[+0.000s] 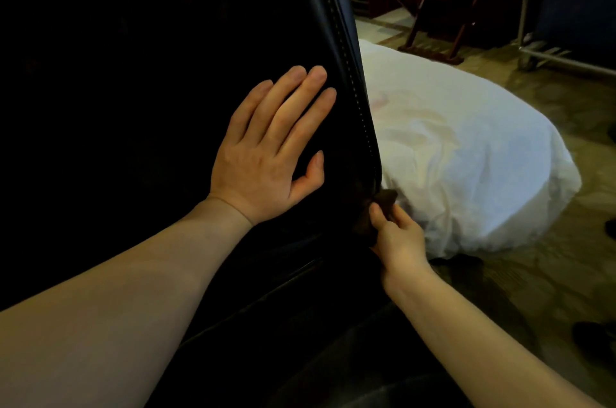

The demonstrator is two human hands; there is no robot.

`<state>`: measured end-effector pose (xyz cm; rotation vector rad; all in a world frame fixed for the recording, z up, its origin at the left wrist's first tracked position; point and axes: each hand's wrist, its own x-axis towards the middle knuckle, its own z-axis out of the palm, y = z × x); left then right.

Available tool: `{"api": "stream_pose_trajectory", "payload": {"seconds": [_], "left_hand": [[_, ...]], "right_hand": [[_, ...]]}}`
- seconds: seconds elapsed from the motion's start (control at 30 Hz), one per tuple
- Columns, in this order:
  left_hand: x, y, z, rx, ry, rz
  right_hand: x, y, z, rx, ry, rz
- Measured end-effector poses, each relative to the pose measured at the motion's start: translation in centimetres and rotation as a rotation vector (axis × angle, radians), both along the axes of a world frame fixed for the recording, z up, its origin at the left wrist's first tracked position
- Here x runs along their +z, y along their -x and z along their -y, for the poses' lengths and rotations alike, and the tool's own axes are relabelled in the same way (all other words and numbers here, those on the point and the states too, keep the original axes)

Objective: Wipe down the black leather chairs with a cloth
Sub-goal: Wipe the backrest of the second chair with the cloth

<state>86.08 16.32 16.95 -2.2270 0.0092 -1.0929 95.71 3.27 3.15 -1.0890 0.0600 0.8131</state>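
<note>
Dim room, patterned carpet on the right side, a big white bundle of linen lying on it just beside the chair. Behind that: a wooden folding rack and a metal-framed cart, both well apart from the hands

Black leather chair fills the left half of the view. Its panel is nearly upright, and a stitched seam runs down the right edge

Left hand: flat on the leather panel, palm against it, fingers spread and pointing up toward the seam, thumb out to the right. Holding nothing, only pressed on the surface

Right hand: lower and right of the left, at the bottom end of the seam. Thumb and fingers are pinched together on a dark brown cloth. Cloth is bunched; most of it sits above and left of the thumb, wedged against the chair edge where the seam meets the lower part of the chair. A small tuft sticks up over the fingertips. How much cloth lies behind the chair edge is hidden, too dark to tell

Cloth touches the chair edge; left hand is apart from it, up on the panel face

Both forearms bare
</note>
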Motion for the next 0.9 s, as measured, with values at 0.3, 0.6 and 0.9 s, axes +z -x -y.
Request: {"api": "stream_pose_trajectory", "payload": {"seconds": [0.3,0.6,0.9], "left_hand": [[0.0,0.2,0.3,-0.011,0.017,-0.006],[0.4,0.7,0.9,-0.016,0.050,-0.036],[2.4,4.2,4.1,0.055,0.327,-0.085]], "right_hand": [[0.7,1.2,4.3,0.119,-0.081,-0.039],[3.7,4.7,2.7,-0.181,-0.071,0.334],[13.1,3.2,3.9,-0.304,-0.163,0.801]]}}
